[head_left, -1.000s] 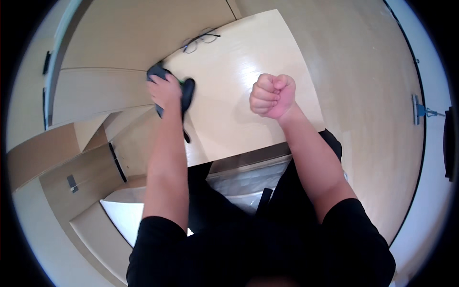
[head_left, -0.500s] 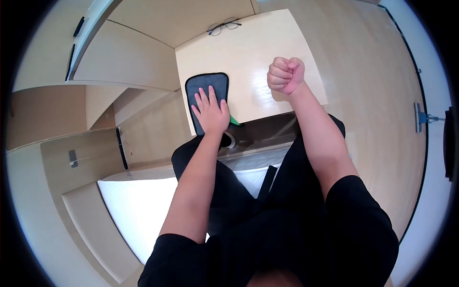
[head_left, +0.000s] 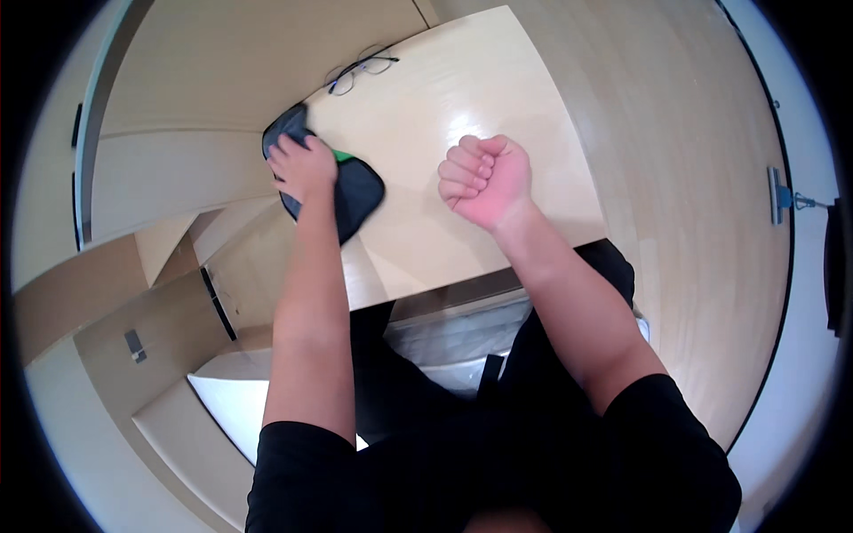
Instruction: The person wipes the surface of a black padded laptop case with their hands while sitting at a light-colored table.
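My left hand (head_left: 305,166) lies on a dark grey, flat pouch-like piece (head_left: 357,197) with black edging, at the left edge of the wooden table (head_left: 435,222). Its fingers are apart and slightly bent over the upper part; the thumb points to the far side. A strip of green (head_left: 341,155) shows beside the wrist, between two dark lobes of the piece. Some of the piece is hidden under the hand. Over the table's middle, my right hand (head_left: 489,182) is closed in a fist, palm side up. Whatever it may hold is hidden.
A pair of glasses (head_left: 360,69) with thin dark frames rests at the table's far left edge, by a wooden panel (head_left: 213,80). My dark-clothed knees are at the near edge. Wood-look floor (head_left: 675,178) extends on the right; a white surface (head_left: 233,404) is at lower left.
My left hand and the dark piece have moved left and away from me; the piece has turned. My right fist has come left and nearer. The view has also shifted.
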A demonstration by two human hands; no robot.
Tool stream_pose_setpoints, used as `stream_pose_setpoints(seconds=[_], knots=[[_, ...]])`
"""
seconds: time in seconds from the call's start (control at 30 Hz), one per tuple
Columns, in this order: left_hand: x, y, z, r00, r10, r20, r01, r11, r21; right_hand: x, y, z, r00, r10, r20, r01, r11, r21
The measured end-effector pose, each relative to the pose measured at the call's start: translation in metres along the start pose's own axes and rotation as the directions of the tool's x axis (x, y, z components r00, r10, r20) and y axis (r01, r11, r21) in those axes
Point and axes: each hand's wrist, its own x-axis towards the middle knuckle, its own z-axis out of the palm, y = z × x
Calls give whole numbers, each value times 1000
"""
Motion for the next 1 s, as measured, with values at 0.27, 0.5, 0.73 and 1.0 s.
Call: stream_pose_setpoints(seconds=[0.27,0.5,0.73,1.0], knots=[[99,19,8,915,-398,60,403,910,-103,6,2,3,995,-31,90,31,1000,-4],[59,3,7,982,-171,80,166,984,59,1,6,8,959,-65,276,83,995,-54],[-124,-45,-18,945,326,41,-326,945,11,-9,21,25,935,10,354,62,980,-190],[-229,-71,-57,852,512,111,-502,858,-105,-25,37,-2,957,40,287,53,949,-310]])
